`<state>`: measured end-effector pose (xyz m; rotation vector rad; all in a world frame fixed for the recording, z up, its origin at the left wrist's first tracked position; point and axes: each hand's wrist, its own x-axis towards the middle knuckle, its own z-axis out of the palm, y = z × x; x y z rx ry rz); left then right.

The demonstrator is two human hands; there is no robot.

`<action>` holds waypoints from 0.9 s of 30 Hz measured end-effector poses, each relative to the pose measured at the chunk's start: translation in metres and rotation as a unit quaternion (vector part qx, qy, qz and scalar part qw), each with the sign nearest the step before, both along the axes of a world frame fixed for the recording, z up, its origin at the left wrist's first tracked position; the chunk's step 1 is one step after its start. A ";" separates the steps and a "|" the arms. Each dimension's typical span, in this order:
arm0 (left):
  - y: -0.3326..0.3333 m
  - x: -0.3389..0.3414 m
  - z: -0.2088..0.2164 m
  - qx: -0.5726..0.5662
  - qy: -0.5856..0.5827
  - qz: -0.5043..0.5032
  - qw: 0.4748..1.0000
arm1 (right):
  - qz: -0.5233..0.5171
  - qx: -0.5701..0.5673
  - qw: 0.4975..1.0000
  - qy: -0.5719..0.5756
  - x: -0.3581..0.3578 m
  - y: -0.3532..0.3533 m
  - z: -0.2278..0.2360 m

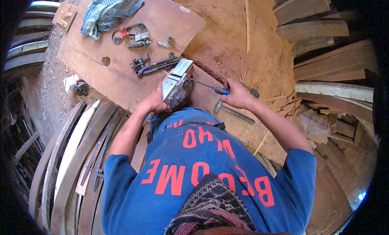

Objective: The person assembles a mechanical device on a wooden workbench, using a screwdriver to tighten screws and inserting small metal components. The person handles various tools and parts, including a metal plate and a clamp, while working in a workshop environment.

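My left hand (157, 100) is closed around the near end of an electric planer (178, 82), close against my body. The planer's flat silver sole and the slot across it face up, and its grey side housing is turned to the right. My right hand (238, 95) grips a screwdriver (221, 91) by its blue handle. The screwdriver's thin shaft points left, its tip at the planer's side; whether it sits in a screw is too small to tell. Beside the right hand, a hammer (237, 113) lies on the board.
A brown board (91, 53) bears long-handled pincers (158, 66), a metal armature (139, 44), small metal parts (139, 61) and a checked cloth (109, 12). Curved timber pieces (79, 142) stand at left, more planks (324, 65) at right. Sawdust (227, 32) covers the ground ahead.
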<state>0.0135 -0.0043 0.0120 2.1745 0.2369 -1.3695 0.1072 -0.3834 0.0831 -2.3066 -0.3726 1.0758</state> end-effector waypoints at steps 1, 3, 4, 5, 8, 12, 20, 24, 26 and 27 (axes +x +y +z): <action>0.001 -0.002 -0.004 -0.002 0.001 0.007 1.000 | 0.048 0.022 0.996 -0.068 0.000 -0.001 0.005; 0.002 -0.007 -0.011 -0.005 0.004 0.022 1.000 | 0.140 0.034 0.968 -0.205 -0.010 -0.001 0.013; 0.000 -0.003 -0.006 -0.002 0.008 0.022 1.000 | 0.175 0.024 0.955 -0.240 -0.011 0.000 0.016; -0.004 0.002 0.004 -0.001 0.013 0.021 1.000 | 0.208 0.013 0.939 -0.273 -0.011 0.002 0.021; 0.000 -0.003 -0.003 -0.011 -0.003 0.019 1.000 | -0.031 -0.013 0.999 0.042 0.003 0.018 0.020; -0.004 0.008 0.008 -0.006 0.018 0.002 1.000 | -0.191 -0.052 0.938 0.283 0.028 0.018 0.016; 0.001 -0.001 0.000 -0.024 0.006 0.021 0.999 | 0.261 0.009 0.917 -0.302 -0.012 0.004 0.018; -0.005 0.002 0.005 0.011 0.000 -0.010 1.000 | -0.115 -0.002 0.989 0.092 0.006 0.015 -0.001; 0.000 0.001 -0.002 -0.003 0.007 -0.011 1.000 | -0.214 -0.047 0.922 0.318 0.029 0.018 0.010; 0.003 0.001 -0.007 -0.009 0.010 -0.011 1.000 | -0.197 -0.074 0.939 0.272 0.027 0.022 0.020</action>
